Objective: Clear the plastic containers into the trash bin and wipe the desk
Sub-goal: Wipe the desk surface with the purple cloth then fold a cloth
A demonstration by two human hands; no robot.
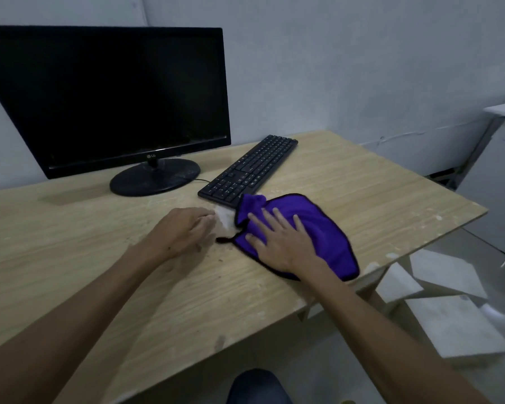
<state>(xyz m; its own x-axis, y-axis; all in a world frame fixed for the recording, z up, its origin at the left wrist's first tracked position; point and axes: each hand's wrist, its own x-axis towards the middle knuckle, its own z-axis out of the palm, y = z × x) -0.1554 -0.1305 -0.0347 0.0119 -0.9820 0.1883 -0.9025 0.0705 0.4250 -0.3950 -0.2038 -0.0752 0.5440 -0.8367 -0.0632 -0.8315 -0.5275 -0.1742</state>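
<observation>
A purple cloth (321,225) with a black hem lies on the wooden desk (362,193), just in front of the keyboard. My right hand (280,240) presses flat on it, fingers straight and spread. My left hand (184,228) rests on the desk just left of the cloth, its fingers curled under and blurred; whether they hold anything cannot be told. A pale whitish patch (223,218) shows on the desk between the two hands. No plastic container or trash bin is in view.
A black monitor (105,97) stands at the back left on a round base. A black keyboard (250,169) lies angled to its right. The desk's right corner and front edge are near. White boxes (449,325) lie on the floor at right.
</observation>
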